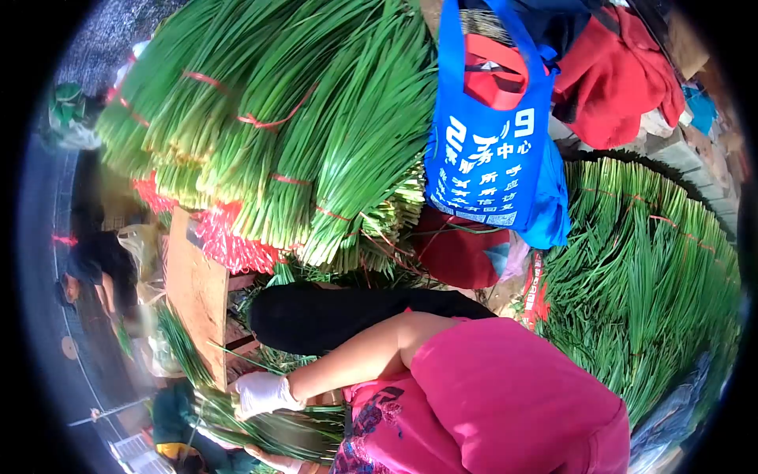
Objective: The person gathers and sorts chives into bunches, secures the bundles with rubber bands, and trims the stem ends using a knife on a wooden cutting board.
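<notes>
My right hand [264, 395], in a white glove, is closed on a loose bunch of long green stalks [292, 430] in front of my pink shirt. My left hand [275, 460] is at the bottom edge, partly cut off, with its fingers round the lower side of the same stalks. A few more green stalks [183, 344] lie at the near edge of a wooden board [193, 276]. Red ties [237, 237] hang in a bundle beside the board, under a large pile of tied green bunches [316, 118].
A blue bag [482, 158] stands beside the pile, with red cloth [616, 79] behind it. Many more green bunches [639, 276] lie at the right. My black-clad leg [332, 316] is beside the board. One person [99, 265] works at the far left, another [178, 419] at the lower left.
</notes>
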`<state>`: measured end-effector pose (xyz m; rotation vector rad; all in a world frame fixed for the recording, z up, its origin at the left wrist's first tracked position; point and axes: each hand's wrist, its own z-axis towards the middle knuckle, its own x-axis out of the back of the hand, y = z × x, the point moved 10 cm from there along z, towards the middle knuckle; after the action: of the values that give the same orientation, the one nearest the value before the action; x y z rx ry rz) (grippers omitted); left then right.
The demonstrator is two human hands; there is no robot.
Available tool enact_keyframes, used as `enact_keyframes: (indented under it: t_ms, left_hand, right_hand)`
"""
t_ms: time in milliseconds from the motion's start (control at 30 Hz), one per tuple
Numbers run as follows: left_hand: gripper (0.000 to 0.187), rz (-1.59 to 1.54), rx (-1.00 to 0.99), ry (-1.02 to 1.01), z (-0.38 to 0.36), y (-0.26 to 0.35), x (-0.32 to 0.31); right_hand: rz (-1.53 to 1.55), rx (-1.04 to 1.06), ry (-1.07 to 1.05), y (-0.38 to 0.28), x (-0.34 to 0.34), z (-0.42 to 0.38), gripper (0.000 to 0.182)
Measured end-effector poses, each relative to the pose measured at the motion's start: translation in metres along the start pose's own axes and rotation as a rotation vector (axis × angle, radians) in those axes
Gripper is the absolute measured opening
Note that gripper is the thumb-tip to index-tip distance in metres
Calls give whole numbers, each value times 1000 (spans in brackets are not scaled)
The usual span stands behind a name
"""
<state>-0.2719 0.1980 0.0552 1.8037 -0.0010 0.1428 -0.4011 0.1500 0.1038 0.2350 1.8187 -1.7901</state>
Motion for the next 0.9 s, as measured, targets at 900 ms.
enact_keyframes:
  t_ms: [900]
  left_hand:
    - [43, -675, 99, 122, -17, -17, 59]
  right_hand:
    - [-174, -74, 68, 33, 38, 74, 14]
